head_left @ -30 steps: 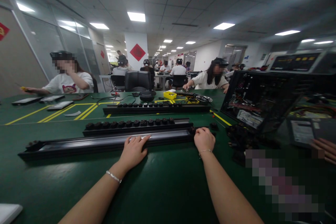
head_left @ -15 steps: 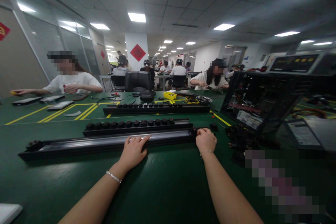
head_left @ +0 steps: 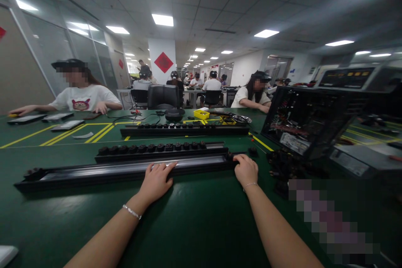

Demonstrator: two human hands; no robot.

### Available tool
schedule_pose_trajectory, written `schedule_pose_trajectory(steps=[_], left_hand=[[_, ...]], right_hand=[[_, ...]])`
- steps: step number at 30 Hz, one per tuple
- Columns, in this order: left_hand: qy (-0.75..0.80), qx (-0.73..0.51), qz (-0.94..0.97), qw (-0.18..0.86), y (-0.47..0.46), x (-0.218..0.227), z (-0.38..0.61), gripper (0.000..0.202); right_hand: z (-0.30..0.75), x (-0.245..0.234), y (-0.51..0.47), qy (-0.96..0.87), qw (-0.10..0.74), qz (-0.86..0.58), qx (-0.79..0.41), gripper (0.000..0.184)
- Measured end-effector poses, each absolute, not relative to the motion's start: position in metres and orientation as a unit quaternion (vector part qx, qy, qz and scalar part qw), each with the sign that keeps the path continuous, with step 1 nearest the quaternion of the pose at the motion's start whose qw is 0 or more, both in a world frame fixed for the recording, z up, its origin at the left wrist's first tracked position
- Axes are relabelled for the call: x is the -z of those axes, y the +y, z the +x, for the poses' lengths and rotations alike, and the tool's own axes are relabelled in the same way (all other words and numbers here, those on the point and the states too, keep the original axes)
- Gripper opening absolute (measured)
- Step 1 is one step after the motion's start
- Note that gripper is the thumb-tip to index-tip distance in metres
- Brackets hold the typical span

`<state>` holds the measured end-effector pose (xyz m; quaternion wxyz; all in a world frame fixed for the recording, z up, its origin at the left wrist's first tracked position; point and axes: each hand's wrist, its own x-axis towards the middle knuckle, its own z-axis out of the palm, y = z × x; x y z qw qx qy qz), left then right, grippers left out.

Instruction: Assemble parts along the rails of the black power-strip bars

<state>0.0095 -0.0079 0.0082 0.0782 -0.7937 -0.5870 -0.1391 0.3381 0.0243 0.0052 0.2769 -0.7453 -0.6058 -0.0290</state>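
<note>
A long black channel rail with a shiny metal inner strip lies across the green table before me. My left hand rests on its near edge, fingers spread over the strip. At the rail's right end, my right hand has its fingers curled around a small black round piece, mostly covered by the fingers. More black round pieces sit in the rail's left end. Right behind lies a second black rail carrying a row of black knob-like parts. A loose black part lies beyond my right hand.
A third black rail lies farther back, near a yellow bin. An open computer case and a pile of black parts stand at right. Two people sit across the table, with flat devices at left.
The view has shifted slightly. My right hand's fingers have loosened a little at the rail's end; my left hand stays on the rail. The co-worker at right has lowered an arm.
</note>
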Motion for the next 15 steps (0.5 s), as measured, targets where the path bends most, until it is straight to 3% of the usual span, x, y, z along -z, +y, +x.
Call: schedule_pose_trajectory(steps=[15], left_hand=[[-0.585,0.138,-0.794,0.089,-0.0066,-0.0068,0.0083,0.053]], right_hand=[[0.3427,-0.0074,0.0249,-0.595,0.265,-0.758,0.033,0.037]])
